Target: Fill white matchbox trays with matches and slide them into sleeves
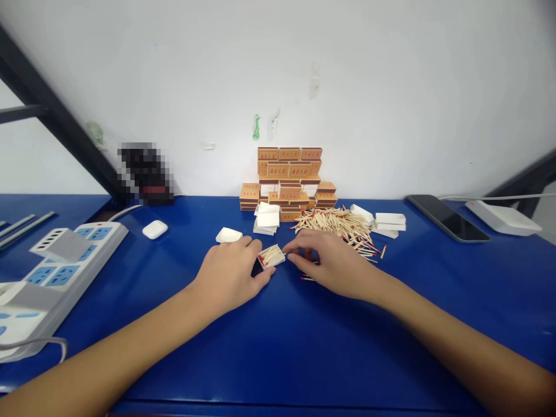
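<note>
A small white matchbox tray (271,256) with several red-tipped matches in it rests on the blue table (278,341). My left hand (230,272) grips the tray from the left, thumb and fingers closed on it. My right hand (330,260) is at the tray's right edge, its fingertips pinched together and touching it; what they hold, if anything, is too small to make out. A heap of loose matches (343,227) lies just behind my right hand. A few matches lie under that hand.
Orange matchboxes (289,179) are stacked against the wall. Empty white trays (267,217) and sleeves (388,223) lie around the heap, one tray (229,234) near my left hand. Power strips (56,260) sit at left, an earbud case (154,229) beside them, a phone (447,217) at right.
</note>
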### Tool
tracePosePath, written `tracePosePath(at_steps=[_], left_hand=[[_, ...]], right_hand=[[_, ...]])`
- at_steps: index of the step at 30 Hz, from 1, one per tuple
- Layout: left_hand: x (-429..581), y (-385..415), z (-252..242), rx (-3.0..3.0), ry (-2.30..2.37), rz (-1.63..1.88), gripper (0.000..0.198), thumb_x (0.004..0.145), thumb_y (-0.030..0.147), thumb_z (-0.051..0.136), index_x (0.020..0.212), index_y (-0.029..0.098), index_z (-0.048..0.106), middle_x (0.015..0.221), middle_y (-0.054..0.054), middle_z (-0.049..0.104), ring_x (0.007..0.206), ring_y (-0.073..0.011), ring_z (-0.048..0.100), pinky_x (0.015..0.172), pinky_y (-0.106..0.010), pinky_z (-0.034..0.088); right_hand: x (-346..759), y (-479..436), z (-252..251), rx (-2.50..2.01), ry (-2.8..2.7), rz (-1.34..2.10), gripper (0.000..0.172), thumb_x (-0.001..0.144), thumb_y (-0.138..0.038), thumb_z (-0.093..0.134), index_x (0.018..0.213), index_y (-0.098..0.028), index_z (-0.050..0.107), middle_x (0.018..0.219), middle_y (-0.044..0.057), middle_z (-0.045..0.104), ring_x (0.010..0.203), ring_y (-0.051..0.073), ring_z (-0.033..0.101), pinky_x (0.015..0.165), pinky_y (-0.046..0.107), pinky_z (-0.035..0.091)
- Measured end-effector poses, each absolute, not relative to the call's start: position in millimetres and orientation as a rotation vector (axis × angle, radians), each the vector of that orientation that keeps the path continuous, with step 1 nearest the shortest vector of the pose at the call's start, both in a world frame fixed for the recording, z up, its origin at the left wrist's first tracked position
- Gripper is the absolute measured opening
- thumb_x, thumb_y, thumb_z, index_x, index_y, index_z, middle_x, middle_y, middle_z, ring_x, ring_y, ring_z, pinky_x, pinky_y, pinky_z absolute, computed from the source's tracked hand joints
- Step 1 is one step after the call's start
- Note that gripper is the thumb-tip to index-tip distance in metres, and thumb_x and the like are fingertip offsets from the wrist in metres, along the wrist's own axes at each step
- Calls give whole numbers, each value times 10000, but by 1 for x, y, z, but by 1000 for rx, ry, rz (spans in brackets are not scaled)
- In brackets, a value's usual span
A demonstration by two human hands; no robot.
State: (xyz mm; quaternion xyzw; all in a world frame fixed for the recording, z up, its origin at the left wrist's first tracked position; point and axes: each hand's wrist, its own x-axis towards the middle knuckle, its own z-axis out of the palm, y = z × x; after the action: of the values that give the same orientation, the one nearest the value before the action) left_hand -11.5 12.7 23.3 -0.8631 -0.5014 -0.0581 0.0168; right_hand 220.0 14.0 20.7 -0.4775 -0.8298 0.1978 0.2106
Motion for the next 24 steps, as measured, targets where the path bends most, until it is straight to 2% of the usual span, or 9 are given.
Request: tracePosePath(at_steps=[5, 11, 24], left_hand=[[-4, 17, 16, -2776, -1532, -334, 290, 981, 470, 639, 1041, 192, 693, 982, -53, 723, 811, -228, 698, 608, -305, 462], [-1, 20, 9, -2802, -1488, -428, 294, 976, 463, 665, 1096, 196, 697, 980, -41, 720, 800, -210, 687, 609, -297, 456], [-3, 21, 4, -2845, -1374, -438, 296, 1003, 459, 645, 1113, 190, 700, 1008, -45, 709, 788, -196, 679, 599, -295, 452]], right_hand=[[229, 9, 15, -1320, -2232, 620, 214, 991, -235, 600, 1115, -236, 774, 955, 48, 723, 695, 154, 597, 654, 303, 465], [239, 15, 14, -1406, -2263, 521, 129, 975, -218, 642, 888, -204, 736, 848, 25, 707, 714, 156, 600, 678, 304, 440], [235, 11, 17, -1352, -2274, 443, 158, 998, -210, 610, 921, -195, 747, 888, 38, 708, 757, 168, 617, 700, 316, 445]])
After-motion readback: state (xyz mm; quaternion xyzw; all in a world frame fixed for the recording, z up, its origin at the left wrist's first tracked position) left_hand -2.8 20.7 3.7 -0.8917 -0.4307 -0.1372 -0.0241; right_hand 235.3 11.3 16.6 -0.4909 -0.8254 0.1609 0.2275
